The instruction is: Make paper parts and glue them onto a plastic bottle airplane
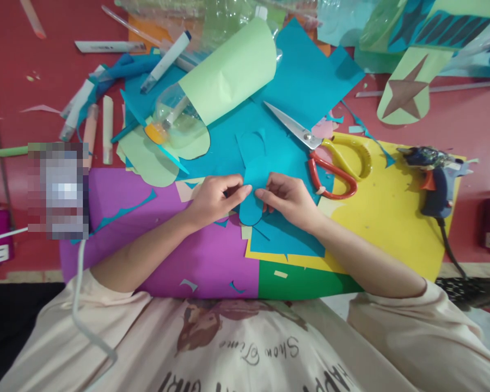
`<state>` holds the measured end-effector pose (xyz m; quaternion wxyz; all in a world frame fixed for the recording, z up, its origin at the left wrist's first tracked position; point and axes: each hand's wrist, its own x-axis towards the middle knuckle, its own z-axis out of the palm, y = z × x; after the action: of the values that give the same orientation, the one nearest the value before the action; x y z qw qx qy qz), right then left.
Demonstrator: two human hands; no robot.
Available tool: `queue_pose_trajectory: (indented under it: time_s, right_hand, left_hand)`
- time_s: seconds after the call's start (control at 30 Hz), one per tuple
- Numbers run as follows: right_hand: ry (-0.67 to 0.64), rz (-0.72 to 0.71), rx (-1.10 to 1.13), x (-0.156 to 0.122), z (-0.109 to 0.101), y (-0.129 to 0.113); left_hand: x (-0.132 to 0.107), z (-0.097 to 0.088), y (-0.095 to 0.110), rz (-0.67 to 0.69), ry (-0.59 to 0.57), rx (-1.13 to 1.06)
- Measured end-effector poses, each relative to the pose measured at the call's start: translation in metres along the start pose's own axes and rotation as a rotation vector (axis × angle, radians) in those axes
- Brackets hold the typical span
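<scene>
In the head view, the left hand (222, 196) and the right hand (289, 196) meet over a blue strip (251, 211) at the middle of the table (14, 103). The left hand pinches the strip's left edge between thumb and curled fingers; the right hand grips the right edge the same way, its thumb tip near the other. The strip's near end is rounded and points toward the person's shirt (261, 337). Whether the strip rests on the paper below or is slightly lifted, I cannot tell.

Beneath and beyond the hands spreads a blue sheet (224, 147). To the right of the strip, just beyond the right hand, scissors (309, 139) lie with blades pointing far left and their red and yellow handles toward the near right. Farther right, a glue gun (439, 190) lies at the right side of a yellow sheet (375, 228), its cord running near.

A purple sheet (196, 267) covers the near left, with a green sheet (302, 283) at its right; thin blue scraps (126, 208) are scattered on the purple. On the far side, a clear bottle (171, 111) with an orange cap lies tilted, pale green paper (232, 71) around it. Several markers (165, 62) lie to its left. At the far right, a brown star (406, 90) shows on a pale green piece.
</scene>
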<state>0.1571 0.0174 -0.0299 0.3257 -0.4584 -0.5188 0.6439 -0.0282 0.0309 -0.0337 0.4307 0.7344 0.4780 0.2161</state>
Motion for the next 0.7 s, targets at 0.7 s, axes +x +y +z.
queue_pose_trajectory:
  time_s: [0.7]
  right_hand:
    - [-0.021,0.014,0.014,0.0013,-0.004,-0.0004]
  left_hand:
    - [0.0,0.0007,-0.0002,-0.04,0.043,-0.176]
